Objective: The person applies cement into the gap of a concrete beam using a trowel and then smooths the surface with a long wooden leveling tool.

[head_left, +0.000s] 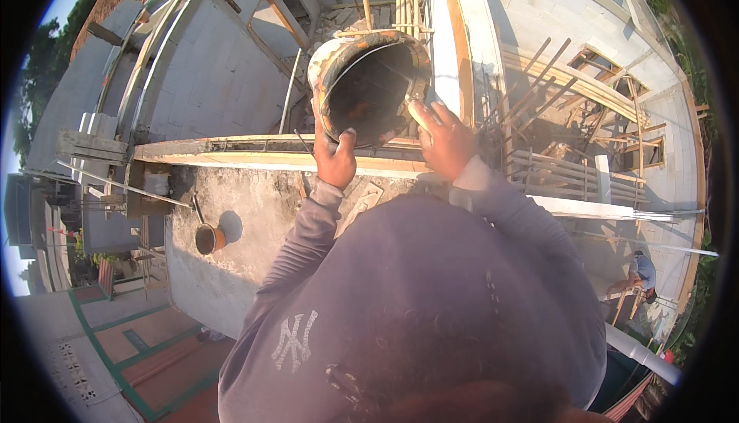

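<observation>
A bucket [317,69] spattered with dried cement is held out in front of me, tilted so that its dark mouth faces me. A thin wire handle crosses the mouth. My left hand [336,157] grips the lower left of the rim, thumb at the edge. On the right side of the rim my right hand [449,144] is closed, with its thumb along the edge. The bottom of the bucket faces away, and what lies inside is too dark to make out. Behind it runs a wooden form [254,147] with steel bars in it.
A small orange dipper [208,238] with a handle stands on the concrete slab [231,277] to my left. Grey block walls [219,76] drop away beyond the form. At right are bamboo poles [570,88], a white pipe [643,352] and, far below, another person [643,273].
</observation>
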{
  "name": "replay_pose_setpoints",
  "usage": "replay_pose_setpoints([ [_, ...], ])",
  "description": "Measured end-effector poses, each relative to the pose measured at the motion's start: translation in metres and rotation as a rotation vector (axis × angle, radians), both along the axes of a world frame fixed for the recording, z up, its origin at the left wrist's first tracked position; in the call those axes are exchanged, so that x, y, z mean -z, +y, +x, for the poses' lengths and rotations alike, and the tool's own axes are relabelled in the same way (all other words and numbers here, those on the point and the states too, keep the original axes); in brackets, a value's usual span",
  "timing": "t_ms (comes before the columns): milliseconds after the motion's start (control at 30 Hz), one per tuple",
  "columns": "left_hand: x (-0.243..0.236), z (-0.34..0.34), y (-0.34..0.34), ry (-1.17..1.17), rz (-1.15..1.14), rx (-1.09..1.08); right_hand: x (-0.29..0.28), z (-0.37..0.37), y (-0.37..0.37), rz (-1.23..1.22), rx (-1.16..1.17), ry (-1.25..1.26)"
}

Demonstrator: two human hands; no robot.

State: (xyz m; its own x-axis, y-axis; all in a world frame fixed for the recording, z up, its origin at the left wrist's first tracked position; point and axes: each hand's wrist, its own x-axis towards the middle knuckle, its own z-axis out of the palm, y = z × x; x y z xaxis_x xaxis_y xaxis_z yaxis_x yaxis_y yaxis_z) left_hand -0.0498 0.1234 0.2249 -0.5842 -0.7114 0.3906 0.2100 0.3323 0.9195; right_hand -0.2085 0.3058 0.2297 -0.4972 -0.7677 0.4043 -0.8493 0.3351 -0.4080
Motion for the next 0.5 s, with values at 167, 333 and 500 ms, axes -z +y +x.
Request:
replay_pose_setpoints([
  [167,-0.005,-0.025,0.015,0.101,0.009,0.049,-0.009,0.003,0.003,0.288,-0.080,-0.076],
  [333,-0.003,-0.017,0.009,0.050,0.005,0.082,-0.047,0.003,0.005,0.143,0.055,-0.034],
  [500,-0.012,-0.028,0.013,0.130,-0.069,0.061,-0.034,-0.001,0.000,0.293,-0.017,-0.042],
])
